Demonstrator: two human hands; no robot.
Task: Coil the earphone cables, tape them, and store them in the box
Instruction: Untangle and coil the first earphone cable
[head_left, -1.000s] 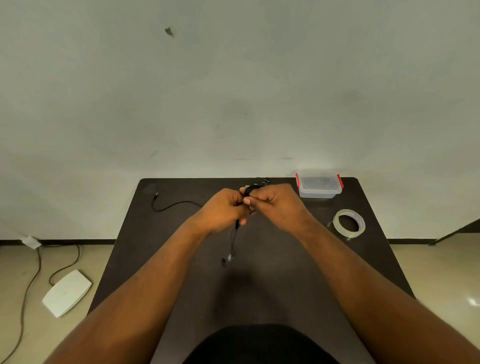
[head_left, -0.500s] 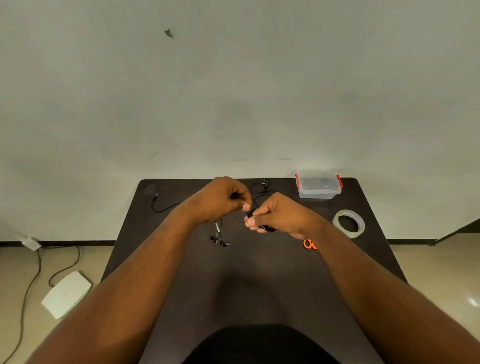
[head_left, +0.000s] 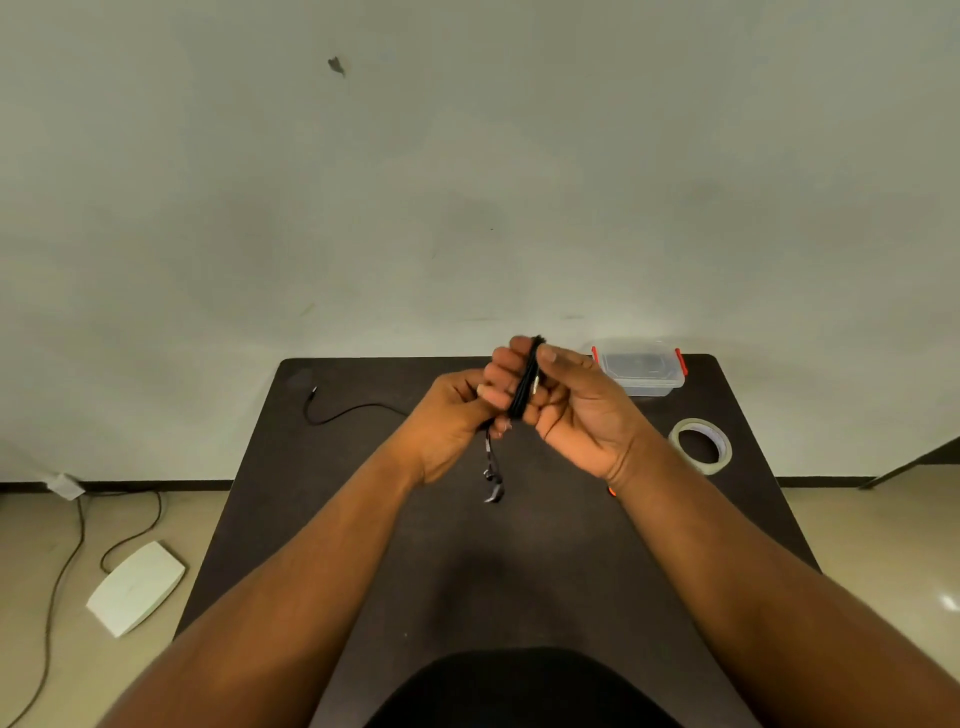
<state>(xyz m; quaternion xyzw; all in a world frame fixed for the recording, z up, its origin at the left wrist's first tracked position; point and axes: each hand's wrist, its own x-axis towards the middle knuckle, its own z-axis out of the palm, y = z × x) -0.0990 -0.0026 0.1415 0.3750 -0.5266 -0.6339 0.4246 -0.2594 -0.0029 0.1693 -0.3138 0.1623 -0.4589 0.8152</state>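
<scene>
My right hand (head_left: 574, 405) is raised over the dark table (head_left: 519, 561), palm toward me, with a black earphone cable (head_left: 529, 379) wound in a tight bundle around its fingers. My left hand (head_left: 451, 423) pinches the loose end of that cable just left of the bundle. The earbuds (head_left: 493, 480) dangle below my left hand. A second black cable (head_left: 345, 410) lies on the table's far left. The clear box (head_left: 641, 369) with red latches stands at the far right corner, lid on. A roll of clear tape (head_left: 701, 446) lies near the right edge.
An orange object (head_left: 611, 491) peeks out under my right wrist. On the floor to the left lie a white flat device (head_left: 136, 587) and trailing cords (head_left: 67, 561). A bare wall stands behind the table.
My right hand rose and turned palm toward me, the cable bundle now upright round its fingers. My left hand moved back beside it. The earbuds hang lower, and my wrist now covers most of the orange object.
</scene>
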